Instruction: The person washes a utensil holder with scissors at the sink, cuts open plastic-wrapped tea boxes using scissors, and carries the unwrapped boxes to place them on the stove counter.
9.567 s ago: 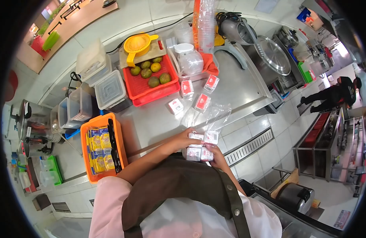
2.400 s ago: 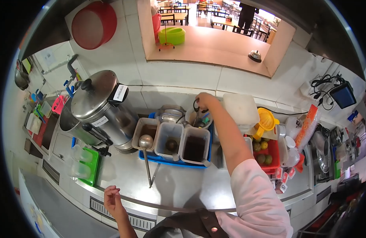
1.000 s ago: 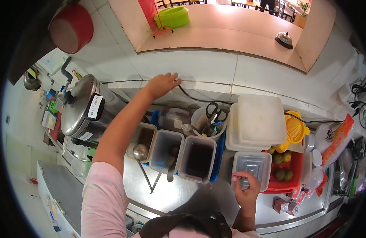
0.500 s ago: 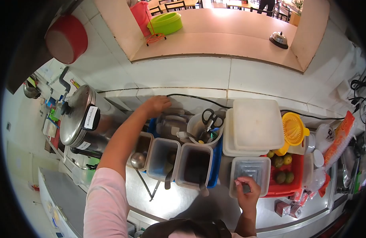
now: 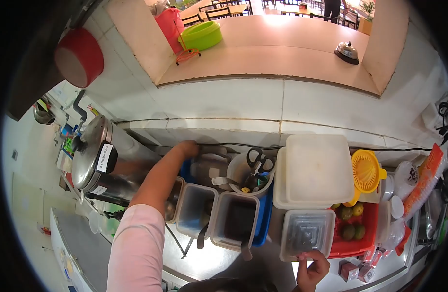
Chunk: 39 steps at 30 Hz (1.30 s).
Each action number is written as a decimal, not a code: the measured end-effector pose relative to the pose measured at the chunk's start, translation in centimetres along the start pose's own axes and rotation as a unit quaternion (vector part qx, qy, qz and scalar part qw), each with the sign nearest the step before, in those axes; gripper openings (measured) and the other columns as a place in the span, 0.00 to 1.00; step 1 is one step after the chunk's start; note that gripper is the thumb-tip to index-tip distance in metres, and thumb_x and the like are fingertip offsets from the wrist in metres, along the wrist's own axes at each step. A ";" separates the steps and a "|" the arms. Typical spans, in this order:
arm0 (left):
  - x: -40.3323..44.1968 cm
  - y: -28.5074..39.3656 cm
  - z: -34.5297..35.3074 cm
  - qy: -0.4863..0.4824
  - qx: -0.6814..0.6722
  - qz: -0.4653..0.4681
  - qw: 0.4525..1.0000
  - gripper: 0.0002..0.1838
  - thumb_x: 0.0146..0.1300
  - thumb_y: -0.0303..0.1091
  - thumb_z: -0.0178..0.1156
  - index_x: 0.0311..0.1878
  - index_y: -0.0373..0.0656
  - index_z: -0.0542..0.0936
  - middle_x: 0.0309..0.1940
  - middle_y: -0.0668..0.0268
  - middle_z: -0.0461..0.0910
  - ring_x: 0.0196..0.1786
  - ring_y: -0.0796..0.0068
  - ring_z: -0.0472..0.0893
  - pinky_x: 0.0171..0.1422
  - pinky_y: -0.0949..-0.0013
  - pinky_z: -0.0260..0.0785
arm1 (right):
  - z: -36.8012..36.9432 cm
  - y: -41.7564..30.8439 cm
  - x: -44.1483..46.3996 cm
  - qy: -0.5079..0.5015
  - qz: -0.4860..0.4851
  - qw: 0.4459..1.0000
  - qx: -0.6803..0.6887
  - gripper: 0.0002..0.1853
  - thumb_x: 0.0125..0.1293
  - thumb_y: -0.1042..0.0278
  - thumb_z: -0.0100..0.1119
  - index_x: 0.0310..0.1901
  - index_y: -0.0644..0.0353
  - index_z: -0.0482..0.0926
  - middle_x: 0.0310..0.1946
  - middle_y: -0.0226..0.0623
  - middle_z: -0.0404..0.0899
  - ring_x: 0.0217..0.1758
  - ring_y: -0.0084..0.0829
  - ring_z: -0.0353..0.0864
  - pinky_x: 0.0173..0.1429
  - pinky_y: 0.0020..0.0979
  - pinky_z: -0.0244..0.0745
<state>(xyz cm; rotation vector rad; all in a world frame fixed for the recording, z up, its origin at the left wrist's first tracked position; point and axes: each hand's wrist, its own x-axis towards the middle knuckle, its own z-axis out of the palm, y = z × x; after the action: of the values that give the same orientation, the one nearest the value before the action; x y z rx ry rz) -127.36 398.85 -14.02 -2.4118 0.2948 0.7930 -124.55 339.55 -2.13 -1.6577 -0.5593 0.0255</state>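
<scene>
My left hand reaches down behind the row of tubs, beside a clear lidded container; its fingers are mostly hidden. At the lower right, my right hand has thumb and forefinger pinched at the front edge of a clear lidded box; whatever may be between the fingertips is too small to make out. Scissors stand in a round white tub. In front are open tubs, one with dark liquid, with handles leaning out.
A steel urn stands left. White stacked boxes, a yellow juicer, a red basket of green fruit and small red-white packs are at right. Beyond the ledge with a bell, part of a person shows.
My left hand has come down from the wall to behind the tubs. My right hand has moved lower, to the clear box's front edge. The view has tilted slightly upward.
</scene>
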 end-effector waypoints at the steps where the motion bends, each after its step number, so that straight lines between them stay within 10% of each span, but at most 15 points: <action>1: 0.6 0.1 0.2 -0.023 -0.054 -0.037 0.998 0.09 0.57 0.33 0.56 0.35 0.46 0.85 0.41 0.66 0.81 0.49 0.67 0.78 0.54 0.71 0.69 | -0.2 0.1 0.4 -0.003 -0.024 1.000 -0.015 0.06 0.53 0.85 0.59 0.32 0.65 0.77 0.23 0.40 0.80 0.27 0.29 0.81 0.34 0.25 0.73; 5: -1.9 0.4 -4.6 -0.055 -0.248 -0.109 0.961 0.14 0.58 0.34 0.54 0.44 0.44 0.83 0.48 0.61 0.80 0.54 0.66 0.76 0.59 0.64 0.67 | -0.8 1.2 0.4 0.020 -0.009 1.000 -0.018 0.05 0.54 0.85 0.59 0.32 0.66 0.76 0.23 0.40 0.80 0.26 0.29 0.80 0.33 0.24 0.72; 8: -3.4 -0.9 -3.1 0.052 -0.053 0.132 0.988 0.18 0.58 0.34 0.53 0.52 0.45 0.79 0.52 0.63 0.77 0.59 0.67 0.72 0.64 0.57 0.61 | -1.2 1.7 0.0 0.035 0.008 0.999 -0.012 0.04 0.55 0.84 0.59 0.31 0.66 0.76 0.23 0.40 0.79 0.25 0.29 0.80 0.33 0.24 0.72; 14: -4.3 0.4 -0.5 0.323 0.045 -0.032 0.945 0.22 0.57 0.33 0.51 0.57 0.44 0.75 0.50 0.66 0.75 0.57 0.72 0.71 0.64 0.59 0.58 | -0.9 4.1 -1.4 0.074 0.026 0.997 0.012 0.03 0.56 0.82 0.58 0.31 0.66 0.75 0.21 0.40 0.78 0.23 0.28 0.78 0.30 0.23 0.71; 20: -2.9 -0.5 -0.9 0.264 -0.023 -0.004 0.964 0.22 0.58 0.30 0.51 0.57 0.40 0.75 0.43 0.67 0.79 0.48 0.69 0.78 0.56 0.70 0.65 | -0.3 4.6 -1.4 0.097 0.046 0.994 0.032 0.03 0.56 0.82 0.58 0.31 0.65 0.75 0.20 0.38 0.77 0.22 0.27 0.77 0.30 0.23 0.70; 26: -1.8 1.0 -1.3 0.208 -0.093 -0.124 0.966 0.12 0.56 0.30 0.55 0.40 0.36 0.82 0.34 0.57 0.81 0.33 0.58 0.82 0.43 0.56 0.75 | -0.6 4.9 -1.0 0.083 0.022 0.996 0.015 0.03 0.55 0.82 0.58 0.31 0.65 0.75 0.20 0.37 0.76 0.22 0.27 0.76 0.30 0.24 0.68; 35: 0.7 1.2 -2.3 -0.042 -0.229 -0.127 0.964 0.08 0.49 0.31 0.59 0.32 0.42 0.84 0.36 0.55 0.83 0.42 0.53 0.82 0.49 0.54 0.74 | -1.2 5.0 -1.1 0.046 -0.032 0.998 0.000 0.03 0.59 0.79 0.61 0.34 0.65 0.77 0.29 0.39 0.79 0.27 0.28 0.76 0.31 0.23 0.69; 39: 1.3 -0.2 0.7 0.173 -0.408 -0.071 0.893 0.09 0.50 0.30 0.57 0.33 0.41 0.84 0.34 0.53 0.82 0.43 0.51 0.81 0.51 0.55 0.73 | -1.4 5.6 -1.8 0.062 0.011 0.998 0.012 0.03 0.57 0.82 0.58 0.33 0.66 0.75 0.24 0.36 0.75 0.25 0.24 0.74 0.31 0.21 0.66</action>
<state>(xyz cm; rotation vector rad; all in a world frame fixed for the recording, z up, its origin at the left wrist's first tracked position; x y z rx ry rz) -126.59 399.40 -15.14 -3.3270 -0.1242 0.4509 -123.77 337.26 -7.62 -1.6290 -0.4448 -0.0547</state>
